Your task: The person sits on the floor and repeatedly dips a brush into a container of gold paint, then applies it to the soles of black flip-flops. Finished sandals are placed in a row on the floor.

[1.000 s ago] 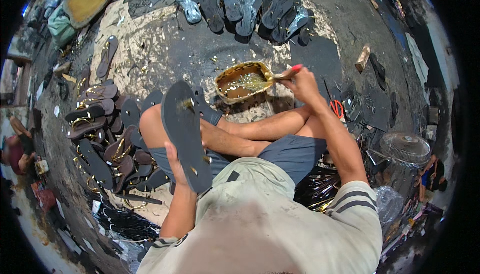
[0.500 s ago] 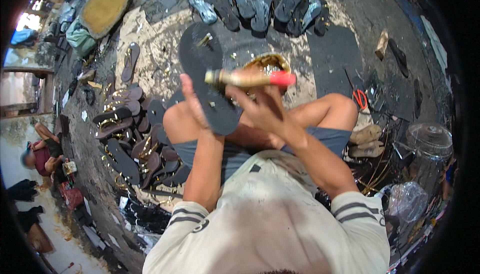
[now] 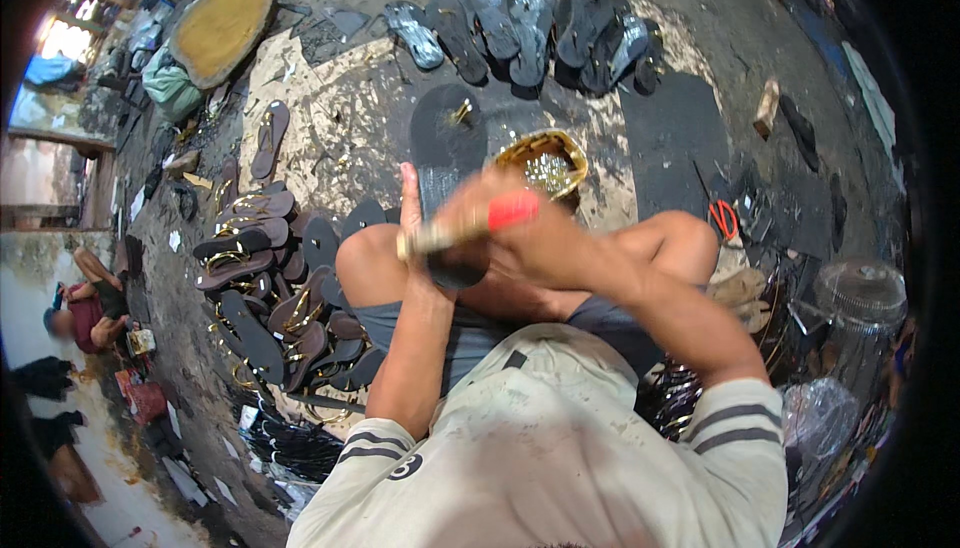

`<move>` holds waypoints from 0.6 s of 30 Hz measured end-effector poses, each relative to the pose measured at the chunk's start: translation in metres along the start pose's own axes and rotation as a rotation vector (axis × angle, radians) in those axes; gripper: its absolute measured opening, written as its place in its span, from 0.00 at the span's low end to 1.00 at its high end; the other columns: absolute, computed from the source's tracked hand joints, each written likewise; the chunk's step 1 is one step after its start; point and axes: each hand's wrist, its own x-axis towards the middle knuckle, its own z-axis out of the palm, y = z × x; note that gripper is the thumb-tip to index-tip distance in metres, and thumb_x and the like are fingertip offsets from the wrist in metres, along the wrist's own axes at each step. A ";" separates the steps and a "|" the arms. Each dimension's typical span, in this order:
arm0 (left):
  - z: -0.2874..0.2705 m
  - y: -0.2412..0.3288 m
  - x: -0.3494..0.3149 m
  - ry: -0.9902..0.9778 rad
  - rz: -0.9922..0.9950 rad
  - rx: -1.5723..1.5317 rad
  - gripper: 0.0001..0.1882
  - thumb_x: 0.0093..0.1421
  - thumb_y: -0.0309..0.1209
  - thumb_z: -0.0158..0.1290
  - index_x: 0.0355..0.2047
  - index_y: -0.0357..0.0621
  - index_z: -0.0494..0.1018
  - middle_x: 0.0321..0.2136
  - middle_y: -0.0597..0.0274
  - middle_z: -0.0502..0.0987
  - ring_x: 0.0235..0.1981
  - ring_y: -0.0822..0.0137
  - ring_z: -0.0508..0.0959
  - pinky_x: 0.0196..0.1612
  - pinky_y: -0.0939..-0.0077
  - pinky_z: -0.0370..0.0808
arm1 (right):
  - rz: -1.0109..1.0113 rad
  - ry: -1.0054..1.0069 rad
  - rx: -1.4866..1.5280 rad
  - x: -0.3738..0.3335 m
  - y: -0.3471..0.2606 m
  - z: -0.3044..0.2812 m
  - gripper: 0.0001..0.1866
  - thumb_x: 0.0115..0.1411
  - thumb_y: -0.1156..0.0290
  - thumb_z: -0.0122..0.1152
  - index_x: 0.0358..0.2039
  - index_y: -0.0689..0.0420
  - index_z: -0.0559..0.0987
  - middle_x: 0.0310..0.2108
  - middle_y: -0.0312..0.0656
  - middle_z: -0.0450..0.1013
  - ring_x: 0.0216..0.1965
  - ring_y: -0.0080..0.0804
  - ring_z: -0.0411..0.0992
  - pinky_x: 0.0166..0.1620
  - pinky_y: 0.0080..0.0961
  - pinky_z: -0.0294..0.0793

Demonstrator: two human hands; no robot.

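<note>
A dark sandal sole [image 3: 450,123] stands above my lap, its underside facing up and a small gold-coloured fitting poking out near its far end. My left hand [image 3: 412,218] grips it along the left edge, thumb pointing up. My right hand [image 3: 485,203] is closed around a brush [image 3: 512,211] with a pale body and a red end, blurred by motion. It passes across the near half of the sole, where the surface looks darker and wet. Just beyond my right hand sits a yellowish-brown tub [image 3: 578,163] with glinting contents.
An arc of upturned sandal soles [image 3: 530,33] lies at the far side. A pile of finished-looking sandals [image 3: 265,258] with gold straps is at my left. Red-handled scissors [image 3: 722,220] and a fan [image 3: 860,293] are on the right. Another person [image 3: 90,313] sits far left.
The sole has turned more upright and moved slightly right. My right hand has drawn the brush nearer to me, down across the sole. The tub shows more fully.
</note>
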 end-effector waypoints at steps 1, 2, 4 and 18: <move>0.007 -0.003 -0.006 0.106 -0.020 -0.058 0.30 0.71 0.55 0.39 0.57 0.44 0.69 0.50 0.50 0.78 0.45 0.54 0.81 0.47 0.54 0.81 | 0.048 0.002 -0.002 0.010 0.007 -0.006 0.10 0.58 0.69 0.65 0.41 0.53 0.81 0.35 0.45 0.75 0.40 0.45 0.74 0.43 0.38 0.73; 0.021 -0.006 -0.003 0.007 0.128 -0.078 0.30 0.71 0.55 0.39 0.58 0.43 0.69 0.50 0.50 0.78 0.46 0.54 0.81 0.48 0.52 0.81 | 0.080 0.010 -0.015 0.027 0.015 -0.019 0.11 0.58 0.69 0.65 0.42 0.53 0.81 0.36 0.45 0.76 0.41 0.44 0.75 0.44 0.38 0.73; 0.009 -0.005 -0.007 0.005 0.080 0.035 0.32 0.71 0.56 0.37 0.58 0.41 0.68 0.48 0.51 0.78 0.46 0.55 0.81 0.50 0.50 0.81 | 0.170 -0.030 -0.034 0.016 0.027 -0.017 0.14 0.59 0.68 0.65 0.45 0.56 0.80 0.38 0.45 0.78 0.42 0.43 0.76 0.46 0.38 0.74; -0.039 0.092 0.159 0.405 0.160 0.725 0.46 0.64 0.57 0.52 0.72 0.45 0.47 0.69 0.48 0.54 0.66 0.50 0.63 0.60 0.55 0.69 | 0.735 0.677 0.284 -0.070 -0.001 -0.071 0.13 0.68 0.66 0.60 0.46 0.62 0.78 0.40 0.31 0.75 0.38 0.16 0.70 0.41 0.16 0.69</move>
